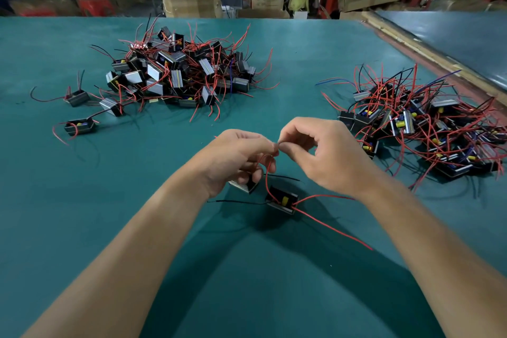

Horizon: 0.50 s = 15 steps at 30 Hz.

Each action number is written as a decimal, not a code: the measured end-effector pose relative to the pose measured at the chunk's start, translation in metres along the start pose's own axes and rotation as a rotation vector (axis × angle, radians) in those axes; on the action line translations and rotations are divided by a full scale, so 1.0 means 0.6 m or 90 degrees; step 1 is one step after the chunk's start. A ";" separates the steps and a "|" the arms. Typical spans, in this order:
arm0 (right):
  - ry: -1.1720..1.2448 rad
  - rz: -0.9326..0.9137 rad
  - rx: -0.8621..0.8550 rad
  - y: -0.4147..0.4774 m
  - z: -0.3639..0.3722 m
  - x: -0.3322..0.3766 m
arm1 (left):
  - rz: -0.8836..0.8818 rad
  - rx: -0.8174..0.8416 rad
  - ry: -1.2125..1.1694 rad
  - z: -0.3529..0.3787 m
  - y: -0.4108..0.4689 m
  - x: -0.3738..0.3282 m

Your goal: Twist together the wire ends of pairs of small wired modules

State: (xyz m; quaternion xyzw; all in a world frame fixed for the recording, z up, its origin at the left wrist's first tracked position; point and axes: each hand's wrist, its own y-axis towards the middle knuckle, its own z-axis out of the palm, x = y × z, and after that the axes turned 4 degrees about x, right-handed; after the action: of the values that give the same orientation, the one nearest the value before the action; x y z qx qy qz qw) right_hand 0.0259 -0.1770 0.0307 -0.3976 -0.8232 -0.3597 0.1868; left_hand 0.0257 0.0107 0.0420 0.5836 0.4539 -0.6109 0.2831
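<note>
**Both hands met on a wire joint over the green table**

The left hand [236, 156] and the right hand [326, 156] met fingertip to fingertip above the near middle of the teal-green matted work table [82, 228]. Each hand pinched the red wire ends [276, 149] between thumb and forefinger, with the two pinches touching. The other fingers of the right hand were loosely curled and held nothing.

The lower fingers of the left hand were curled against a small black box-shaped module with a silver metal edge [245, 186]. Whether it rested on the table or was lifted could not be told.

A second small black module with a yellow part on top [282, 198] lay just beside the first, under the gap between the hands. A thin red lead [267, 178] rose from it to the pinch. Another long red wire [332, 228] trailed from it towards the near right, and a thin black wire [236, 202] ran off to the left.

A large heap of black modules with red and black wires [178, 71] sat far left. Three loose modules lay at its near edge, one a black module with a yellow part [79, 126]. A flatter tangle of modules and red wires [419, 123] lay to the right, near the table's edge. Brown cardboard boxes [192, 3] stood beyond the table.
</note>
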 end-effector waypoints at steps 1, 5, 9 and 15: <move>0.024 0.026 0.001 0.000 -0.001 -0.001 | 0.012 -0.008 0.001 -0.001 0.000 0.001; 0.101 0.081 -0.027 -0.002 -0.002 0.006 | 0.027 -0.048 -0.008 0.002 0.000 0.003; 0.169 0.080 0.082 -0.006 -0.007 0.025 | 0.031 -0.114 -0.055 0.001 0.002 0.003; 0.104 0.104 0.236 -0.010 0.002 0.029 | 0.069 -0.147 -0.038 0.000 0.005 0.006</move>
State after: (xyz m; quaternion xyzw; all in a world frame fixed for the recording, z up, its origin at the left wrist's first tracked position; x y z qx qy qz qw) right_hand 0.0104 -0.1698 0.0374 -0.3913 -0.8225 -0.2165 0.3514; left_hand 0.0276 0.0103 0.0378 0.5526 0.4804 -0.5556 0.3939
